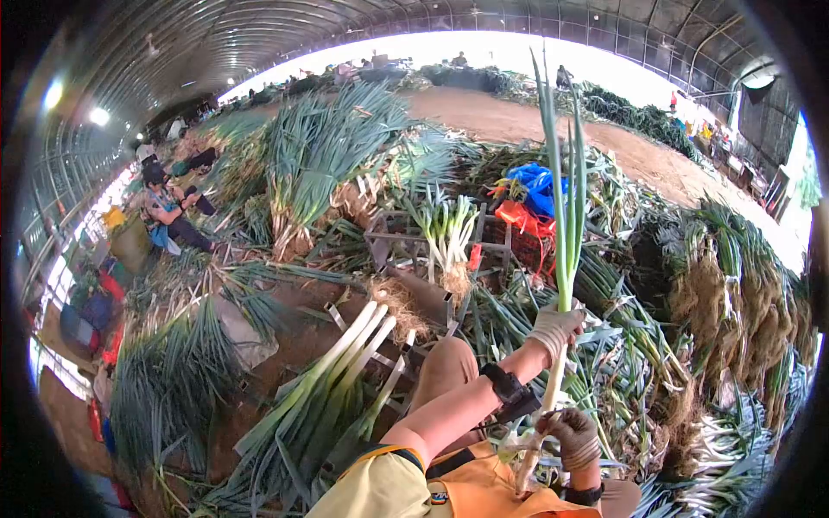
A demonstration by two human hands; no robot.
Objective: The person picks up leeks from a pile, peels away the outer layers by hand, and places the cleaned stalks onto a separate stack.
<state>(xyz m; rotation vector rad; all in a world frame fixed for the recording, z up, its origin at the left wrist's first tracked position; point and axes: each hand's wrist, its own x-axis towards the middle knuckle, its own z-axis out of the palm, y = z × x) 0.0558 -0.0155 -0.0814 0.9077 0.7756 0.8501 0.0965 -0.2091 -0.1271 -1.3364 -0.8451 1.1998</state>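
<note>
A long green onion (565, 233) stands nearly upright in front of me, its green leaves at the top and its white stem low by my orange apron. My gloved left hand (554, 330) is closed round the stem at the base of the leaves. Lower down, my gloved right hand (573, 436) has its fingers closed at the white stem. Several cleaned-looking onions with white stems (350, 345) lie left of my knee, roots pointing up and away. A small bunch of onions (449, 233) leans on a dark crate (393, 235) ahead.
Leafy onion heaps (328, 138) rise ahead, with more at the left and rooted bundles (743, 293) at the right. Blue and orange bags (537, 192) lie beyond the crate. A person (168, 203) sits at the far left. White-stemmed onions (712, 457) lie at the lower right.
</note>
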